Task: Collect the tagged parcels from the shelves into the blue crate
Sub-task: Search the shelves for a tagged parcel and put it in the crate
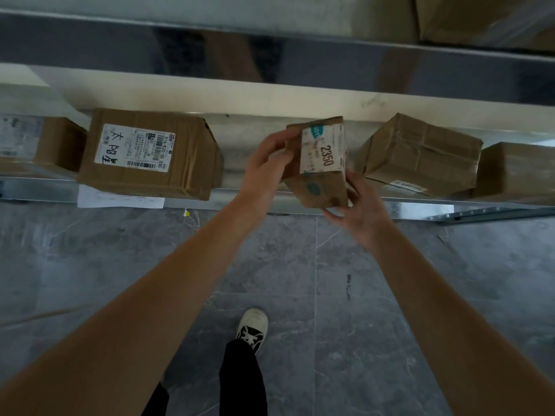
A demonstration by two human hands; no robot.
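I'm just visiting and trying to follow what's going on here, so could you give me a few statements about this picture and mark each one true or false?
1. Both hands hold the small cardboard parcel. True: the left hand grips its left side and the right hand supports its lower right.
2. The held parcel's label reads 2350. True.
3. The blue crate stands on the floor beside the shoe. False: no blue crate is in view; only the grey tiled floor and one white shoe show.
4. The large box with the handwritten label is being lifted. False: it rests on the shelf, untouched.
5. More boxes sit right of the held parcel. True: a taped box.
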